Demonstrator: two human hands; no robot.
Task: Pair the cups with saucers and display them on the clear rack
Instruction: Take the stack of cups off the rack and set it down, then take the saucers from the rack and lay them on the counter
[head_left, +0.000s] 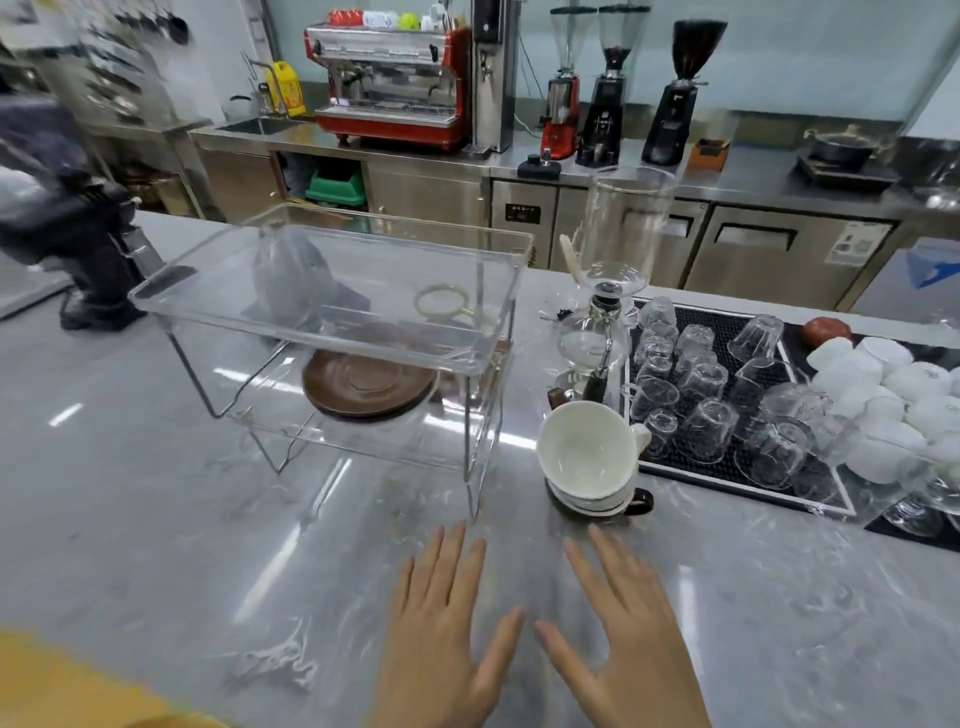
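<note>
A clear two-tier rack (332, 332) stands on the grey counter at centre left. A small stack of brown saucers (366, 385) lies on its lower shelf. Right of the rack sits a stack of white cups (589, 457), the top one tilted with its mouth toward me, over a dark cup with a handle (638, 503). My left hand (441, 634) and my right hand (623, 639) lie flat and spread on the counter just in front of the rack and cups, holding nothing.
A glass siphon coffee maker (608, 312) stands behind the cups. A black mat (727, 467) at right holds several upturned glasses and white cups (883, 395). A dark grinder (88, 244) stands far left. A grey cloth (296, 280) lies behind the rack.
</note>
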